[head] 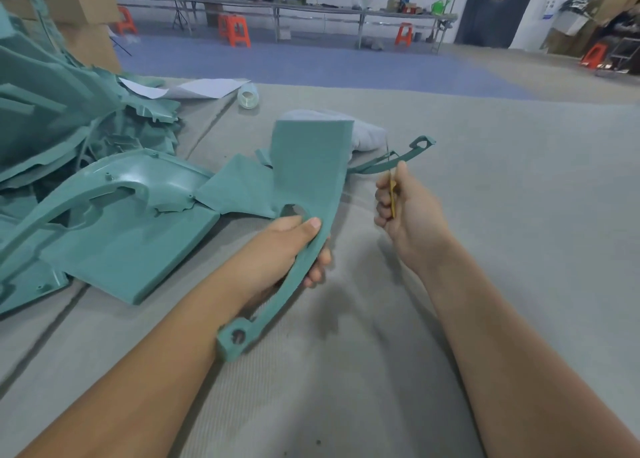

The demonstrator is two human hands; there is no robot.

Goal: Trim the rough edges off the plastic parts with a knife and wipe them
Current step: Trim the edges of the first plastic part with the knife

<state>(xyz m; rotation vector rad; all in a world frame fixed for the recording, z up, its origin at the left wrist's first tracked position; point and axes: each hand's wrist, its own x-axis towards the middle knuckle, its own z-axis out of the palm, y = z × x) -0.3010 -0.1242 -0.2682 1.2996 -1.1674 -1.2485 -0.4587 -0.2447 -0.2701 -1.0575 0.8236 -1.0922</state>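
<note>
A teal plastic part with a broad flat panel and two curved arms is held up over the grey table. My left hand grips its near arm, thumb on top and fingers curled underneath. My right hand holds a thin yellow-handled knife upright, its tip close to the part's far arm. A grey cloth lies behind the part, mostly hidden by it.
A pile of teal plastic parts fills the left side, with one large part lying nearest. White paper sheets and a tape roll lie at the table's far edge. Cardboard boxes, orange stools and a long bench stand beyond.
</note>
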